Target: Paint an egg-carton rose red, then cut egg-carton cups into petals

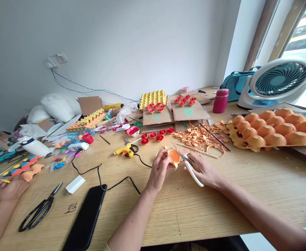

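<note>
Head view: Orange egg-carton cup (176, 157), hollow, bright inside, rim jagged and uneven, held in left hand (159, 167), right of yellow glue gun (125, 150) and nearer viewer. Left fingers pinch cup's side, forearm slanting up from bottom edge. Right hand (203, 170), farther right of glue gun, grips white-handled scissors (194, 173), fingers closed around handles, blades at cup's rim, forearm reaching in from lower right. Red flowers (159, 138) lie just right of glue gun; orange scraps (194, 138) heap farther right. Co-worker's hand (14, 188) well left of glue gun.
</note>
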`<control>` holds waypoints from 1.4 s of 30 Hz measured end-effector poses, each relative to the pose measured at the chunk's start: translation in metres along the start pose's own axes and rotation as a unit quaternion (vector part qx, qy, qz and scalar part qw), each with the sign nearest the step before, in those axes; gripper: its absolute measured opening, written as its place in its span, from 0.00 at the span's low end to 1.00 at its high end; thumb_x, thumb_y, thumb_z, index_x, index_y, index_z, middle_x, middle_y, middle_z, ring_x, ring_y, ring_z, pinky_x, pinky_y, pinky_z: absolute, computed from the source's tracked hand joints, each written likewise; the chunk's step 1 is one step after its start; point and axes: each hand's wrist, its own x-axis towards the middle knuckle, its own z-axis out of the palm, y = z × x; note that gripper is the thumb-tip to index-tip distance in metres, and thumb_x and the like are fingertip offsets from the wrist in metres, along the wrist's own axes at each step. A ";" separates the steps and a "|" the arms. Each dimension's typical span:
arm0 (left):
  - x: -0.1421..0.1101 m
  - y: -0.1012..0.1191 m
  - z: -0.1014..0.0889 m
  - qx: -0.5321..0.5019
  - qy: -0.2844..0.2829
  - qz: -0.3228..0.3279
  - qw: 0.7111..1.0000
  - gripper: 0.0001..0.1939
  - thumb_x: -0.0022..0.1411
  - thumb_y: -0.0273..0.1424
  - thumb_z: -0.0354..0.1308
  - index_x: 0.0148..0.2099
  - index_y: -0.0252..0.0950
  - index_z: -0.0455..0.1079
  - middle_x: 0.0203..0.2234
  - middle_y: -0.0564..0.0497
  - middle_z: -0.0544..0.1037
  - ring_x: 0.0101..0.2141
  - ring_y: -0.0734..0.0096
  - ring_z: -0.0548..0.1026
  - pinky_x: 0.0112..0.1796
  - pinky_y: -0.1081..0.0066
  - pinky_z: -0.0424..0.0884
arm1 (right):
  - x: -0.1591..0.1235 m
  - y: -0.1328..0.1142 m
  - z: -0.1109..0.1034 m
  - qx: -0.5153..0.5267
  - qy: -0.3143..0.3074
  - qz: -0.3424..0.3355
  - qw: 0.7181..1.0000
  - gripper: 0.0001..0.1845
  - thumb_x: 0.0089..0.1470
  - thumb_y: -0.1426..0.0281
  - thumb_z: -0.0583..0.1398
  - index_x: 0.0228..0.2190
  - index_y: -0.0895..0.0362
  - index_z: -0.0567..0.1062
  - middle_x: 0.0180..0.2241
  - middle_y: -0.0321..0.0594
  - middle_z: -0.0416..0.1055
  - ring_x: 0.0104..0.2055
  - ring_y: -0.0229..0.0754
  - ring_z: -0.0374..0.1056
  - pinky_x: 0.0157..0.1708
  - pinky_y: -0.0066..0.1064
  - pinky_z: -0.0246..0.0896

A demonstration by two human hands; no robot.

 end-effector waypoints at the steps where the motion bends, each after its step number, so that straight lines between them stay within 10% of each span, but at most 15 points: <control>1: 0.000 0.001 0.000 0.014 -0.001 0.001 1.000 0.13 0.66 0.38 0.54 0.50 0.38 0.67 0.37 0.52 0.69 0.32 0.73 0.72 0.34 0.72 0.73 | 0.000 0.000 0.000 -0.007 0.002 -0.001 1.000 0.11 0.62 0.58 0.53 0.34 0.53 0.64 0.35 0.40 0.71 0.36 0.45 0.65 0.40 0.36 0.57; 17: -0.001 0.010 0.000 0.118 -0.012 0.032 0.992 0.14 0.66 0.38 0.53 0.48 0.36 0.70 0.36 0.49 0.73 0.33 0.70 0.71 0.34 0.73 0.74 | -0.002 0.001 -0.002 -0.059 0.011 -0.024 0.998 0.11 0.61 0.59 0.55 0.34 0.53 0.65 0.36 0.42 0.72 0.37 0.45 0.64 0.39 0.36 0.55; 42: 0.004 0.003 -0.003 -0.059 -0.026 -0.020 0.998 0.12 0.64 0.39 0.53 0.41 0.35 0.69 0.35 0.51 0.76 0.32 0.71 0.75 0.35 0.69 0.74 | -0.002 -0.002 -0.001 -0.034 -0.004 -0.016 0.999 0.16 0.62 0.58 0.51 0.26 0.53 0.61 0.24 0.36 0.66 0.27 0.39 0.60 0.28 0.31 0.52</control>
